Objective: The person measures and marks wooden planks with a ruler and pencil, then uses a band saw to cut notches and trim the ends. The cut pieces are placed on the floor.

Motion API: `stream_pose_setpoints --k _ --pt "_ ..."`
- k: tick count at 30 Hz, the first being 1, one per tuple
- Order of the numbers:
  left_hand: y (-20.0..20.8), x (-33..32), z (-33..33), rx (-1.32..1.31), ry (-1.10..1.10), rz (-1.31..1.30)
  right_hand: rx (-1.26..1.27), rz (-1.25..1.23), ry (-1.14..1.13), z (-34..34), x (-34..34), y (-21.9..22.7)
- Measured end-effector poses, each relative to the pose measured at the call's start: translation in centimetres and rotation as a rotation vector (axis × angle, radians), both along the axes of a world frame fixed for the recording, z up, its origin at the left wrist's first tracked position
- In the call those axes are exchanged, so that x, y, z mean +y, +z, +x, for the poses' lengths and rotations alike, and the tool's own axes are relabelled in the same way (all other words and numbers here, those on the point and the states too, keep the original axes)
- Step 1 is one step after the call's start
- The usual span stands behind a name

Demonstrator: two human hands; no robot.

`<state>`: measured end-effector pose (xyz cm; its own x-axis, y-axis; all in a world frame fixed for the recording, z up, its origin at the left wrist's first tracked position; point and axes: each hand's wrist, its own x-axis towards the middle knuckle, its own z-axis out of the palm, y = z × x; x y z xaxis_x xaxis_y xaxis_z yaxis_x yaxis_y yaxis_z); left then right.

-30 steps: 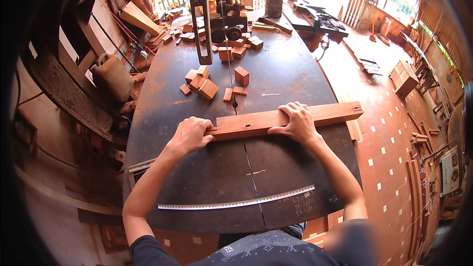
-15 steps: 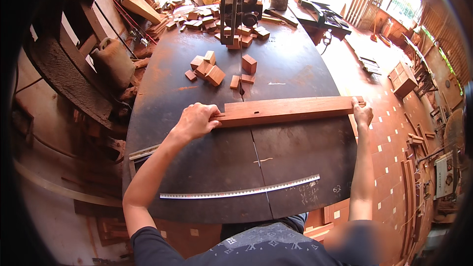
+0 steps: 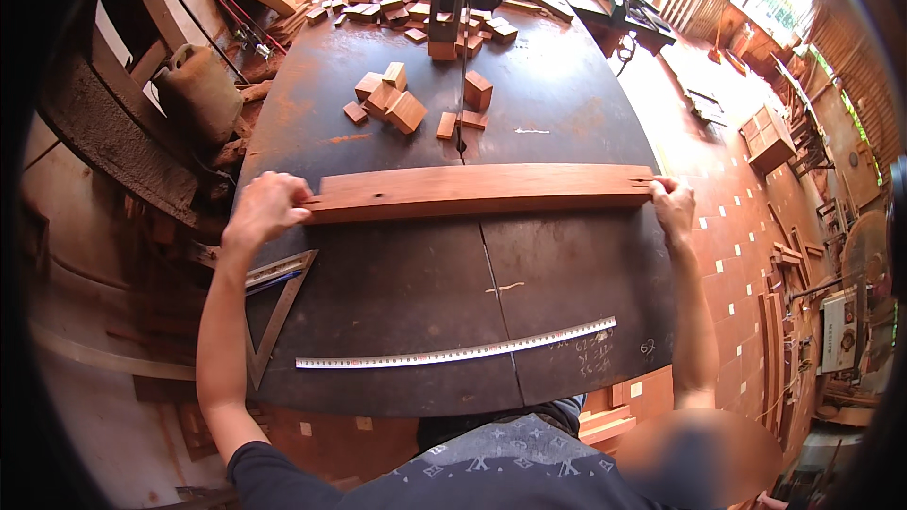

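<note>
A long reddish wooden beam (image 3: 482, 191) lies crosswise over the dark surface (image 3: 397, 288), its length running from left to right in front of the person; whether its underside rests fully on the surface cannot be told; a small dark hole (image 3: 380, 195) shows toward its left end, and narrow dark slots mark its right end; the left hand (image 3: 267, 206) has its grip closed on the beam's left tip, and the right hand (image 3: 673, 206) has its grip closed on the right tip.

Just beyond the beam, apart from it, a thin upright saw blade (image 3: 464, 66) meets the surface; beside the blade stand or lie a wooden block (image 3: 478, 91) and two small flat pieces, and to their left is a cluster of blocks (image 3: 389, 104), some leaning on others; farther off, a heap of offcuts (image 3: 378, 8) spreads around the machine's dark housing.

Nearer the person, a white ruler strip (image 3: 453, 350) lies across a thin line in the surface, with pale handwritten marks by its right end; a triangular frame (image 3: 278, 316) lies at the left edge; outward, a dusty jug (image 3: 198, 94) stands left, and a tiled floor (image 3: 727, 269) spreads right.
</note>
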<state>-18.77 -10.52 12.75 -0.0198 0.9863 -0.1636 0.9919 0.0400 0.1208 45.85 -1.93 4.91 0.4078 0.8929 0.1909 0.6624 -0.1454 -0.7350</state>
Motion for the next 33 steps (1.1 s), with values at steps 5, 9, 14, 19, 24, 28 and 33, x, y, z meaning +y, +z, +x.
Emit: stream_pose_setpoints --k 5,9,14,19,24,28,33 --pt "0.3 -2.5 -2.5 0.257 -0.043 0.247 -0.006 0.026 0.177 -8.5 -1.7 0.0" --pt "0.2 -1.9 0.8 0.092 -0.192 0.299 0.086 0.035 0.305 -14.6 -2.5 0.5" --pt "-2.8 1.6 2.3 0.020 -0.293 0.276 0.256 0.107 0.526 -17.8 -2.2 -1.5" --pt "-4.7 3.1 2.6 -0.090 -0.346 0.263 0.048 -0.043 0.680 -16.6 -2.8 -1.0" --pt "-4.9 4.2 2.9 -0.052 -0.354 0.244 -0.064 0.136 0.664 -17.3 -3.0 -3.6" --pt "-4.7 5.1 1.9 -0.056 -0.340 0.222 -0.065 0.074 0.677 -18.2 -2.4 -3.3" --pt "-5.2 5.9 -1.1 -0.067 -0.339 0.254 -0.056 0.143 0.707 -20.7 -0.8 -4.0"
